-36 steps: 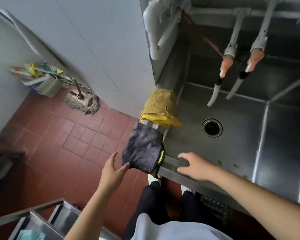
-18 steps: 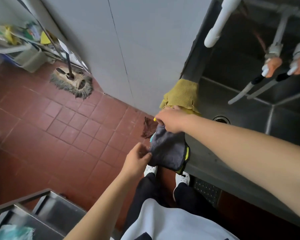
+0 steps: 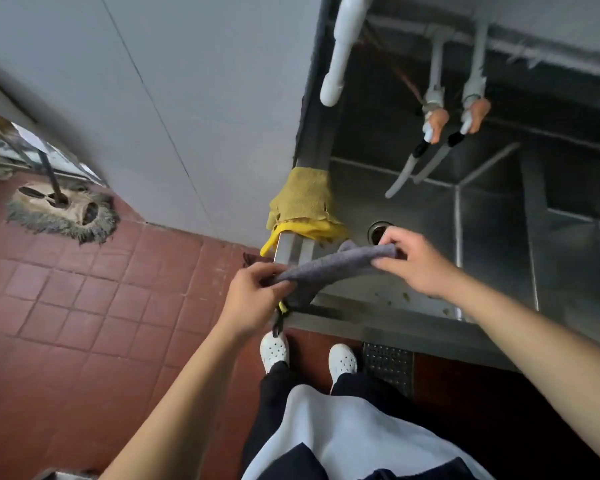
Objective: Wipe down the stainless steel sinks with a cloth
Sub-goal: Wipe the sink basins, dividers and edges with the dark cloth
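Two grips on one grey cloth (image 3: 333,268): left hand (image 3: 253,299) pinching the lower end at about 8 o'clock, right hand (image 3: 413,261) pinching the upper end at about 2 o'clock, fingers curled round the fabric at both ends. Stretched between them into a sagging band, with a yellow-and-black tag dangling below the left grip. Half a second ago draped over the sink's near-left corner with the right hand just taking its top edge; now lifted clear of the rim and held in the air above that corner. Likely meaning: pick-up done, wiping not yet begun, cloth probably being spread or folded for the first pass.

Both forearms reaching in from 6 o'clock, left from lower left, right from lower right across the front rim, palms turned down, wrists roughly level with the sink edge.

Further out: stainless steel sink (image 3: 413,327) with its drain (image 3: 378,230) partly hidden behind the right hand, small specks on the basin floor near the front wall. Yellow cloth (image 3: 302,206) draped over the left rim at 12 o'clock from the grips. Two taps (image 3: 447,123) at 1 o'clock above the basin. Mop head (image 3: 63,213) on the red tiled floor at 9 o'clock.
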